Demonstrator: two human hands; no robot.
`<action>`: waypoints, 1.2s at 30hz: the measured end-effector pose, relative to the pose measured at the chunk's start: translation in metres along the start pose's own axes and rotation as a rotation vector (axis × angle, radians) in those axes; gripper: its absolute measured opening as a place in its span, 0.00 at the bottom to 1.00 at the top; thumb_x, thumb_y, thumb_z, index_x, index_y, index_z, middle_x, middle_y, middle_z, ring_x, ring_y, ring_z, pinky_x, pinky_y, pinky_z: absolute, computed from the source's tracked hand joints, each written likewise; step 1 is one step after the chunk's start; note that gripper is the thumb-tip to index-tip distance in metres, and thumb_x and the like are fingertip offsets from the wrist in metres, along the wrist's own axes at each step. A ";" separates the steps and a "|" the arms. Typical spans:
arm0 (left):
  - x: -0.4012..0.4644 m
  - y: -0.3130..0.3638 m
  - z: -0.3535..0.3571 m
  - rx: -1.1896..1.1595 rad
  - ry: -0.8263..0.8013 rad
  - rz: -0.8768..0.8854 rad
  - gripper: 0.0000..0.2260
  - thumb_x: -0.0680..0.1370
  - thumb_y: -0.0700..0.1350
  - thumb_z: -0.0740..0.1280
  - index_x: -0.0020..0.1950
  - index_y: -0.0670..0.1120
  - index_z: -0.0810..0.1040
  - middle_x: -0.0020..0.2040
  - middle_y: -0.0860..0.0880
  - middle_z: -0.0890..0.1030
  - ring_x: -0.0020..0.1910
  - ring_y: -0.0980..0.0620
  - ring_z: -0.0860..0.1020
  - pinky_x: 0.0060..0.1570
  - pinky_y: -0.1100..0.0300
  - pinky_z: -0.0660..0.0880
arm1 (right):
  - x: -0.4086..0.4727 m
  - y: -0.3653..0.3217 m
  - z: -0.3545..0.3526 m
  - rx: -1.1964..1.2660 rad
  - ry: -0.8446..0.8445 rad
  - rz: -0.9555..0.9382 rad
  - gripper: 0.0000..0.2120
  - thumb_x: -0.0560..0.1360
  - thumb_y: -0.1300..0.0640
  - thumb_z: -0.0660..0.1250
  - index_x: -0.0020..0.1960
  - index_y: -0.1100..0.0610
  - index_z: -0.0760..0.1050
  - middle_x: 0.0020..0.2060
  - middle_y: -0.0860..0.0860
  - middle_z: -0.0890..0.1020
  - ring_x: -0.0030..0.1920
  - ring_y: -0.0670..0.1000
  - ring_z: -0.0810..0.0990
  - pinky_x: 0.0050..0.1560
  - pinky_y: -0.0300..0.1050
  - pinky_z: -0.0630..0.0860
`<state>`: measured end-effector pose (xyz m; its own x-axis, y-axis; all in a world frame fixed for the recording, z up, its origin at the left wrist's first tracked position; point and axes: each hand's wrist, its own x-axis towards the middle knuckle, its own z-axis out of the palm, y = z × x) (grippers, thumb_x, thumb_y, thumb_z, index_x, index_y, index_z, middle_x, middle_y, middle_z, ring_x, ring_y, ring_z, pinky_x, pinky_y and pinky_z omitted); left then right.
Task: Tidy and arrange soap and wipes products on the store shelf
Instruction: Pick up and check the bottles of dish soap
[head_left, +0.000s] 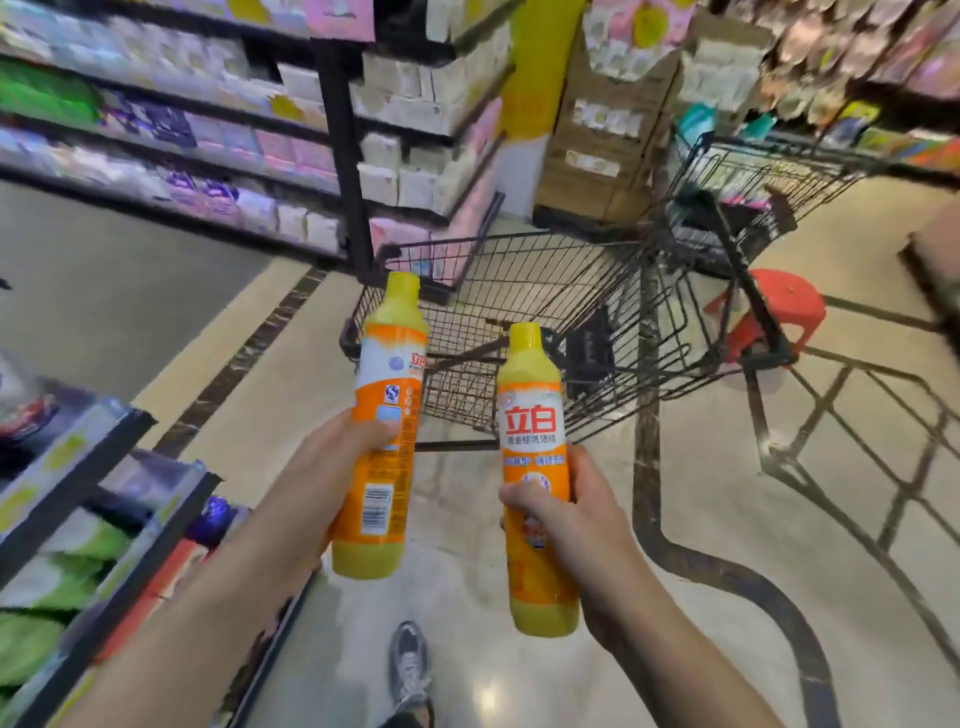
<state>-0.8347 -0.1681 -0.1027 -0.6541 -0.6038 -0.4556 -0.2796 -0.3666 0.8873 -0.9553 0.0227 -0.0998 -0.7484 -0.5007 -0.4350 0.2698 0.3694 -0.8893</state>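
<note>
Soap bottles, two, carried upright from the wire cart (519, 291) ahead; judged mid-transfer, shelving still to come. Left bottle (384, 415) clamped at mid-body in left hand (332, 462), fingers (382, 428) wrapped round label. Right bottle (535, 467) gripped likewise by right hand (566, 519), cap above, base below knuckles. Next: turn toward left shelf (104, 499), labels facing out.

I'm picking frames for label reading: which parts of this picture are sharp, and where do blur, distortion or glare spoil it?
Head view: the two orange-and-yellow dish soap bottles in the left hand and right hand are sharp; the right bottle label is legible, the left bottle barcode clear. Shelves are smeared, the black wire cart bends with wide-angle distortion, and glare marks the floor.
</note>
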 end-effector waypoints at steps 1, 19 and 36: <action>0.019 0.008 0.003 0.006 -0.014 0.004 0.23 0.63 0.62 0.75 0.56 0.56 0.84 0.51 0.45 0.88 0.47 0.43 0.88 0.47 0.46 0.83 | 0.017 -0.005 -0.001 0.011 0.020 0.009 0.23 0.69 0.48 0.78 0.61 0.40 0.73 0.51 0.45 0.84 0.50 0.51 0.85 0.50 0.52 0.83; 0.331 0.069 0.112 0.222 -0.192 -0.150 0.08 0.74 0.65 0.73 0.51 0.68 0.82 0.51 0.57 0.88 0.47 0.56 0.87 0.37 0.59 0.82 | 0.328 -0.082 -0.078 0.042 0.170 0.157 0.16 0.70 0.51 0.79 0.53 0.43 0.75 0.45 0.45 0.85 0.40 0.46 0.86 0.33 0.41 0.80; 0.582 -0.050 0.188 0.520 -0.196 -0.357 0.04 0.79 0.56 0.73 0.49 0.59 0.80 0.48 0.57 0.86 0.45 0.59 0.84 0.43 0.59 0.79 | 0.606 0.052 -0.101 -0.422 0.097 0.504 0.20 0.70 0.52 0.80 0.58 0.52 0.76 0.52 0.52 0.84 0.51 0.53 0.83 0.55 0.51 0.80</action>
<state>-1.3335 -0.3683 -0.3995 -0.5601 -0.3501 -0.7508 -0.7742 -0.1012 0.6248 -1.4559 -0.1822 -0.3950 -0.6491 -0.1208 -0.7510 0.3551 0.8250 -0.4397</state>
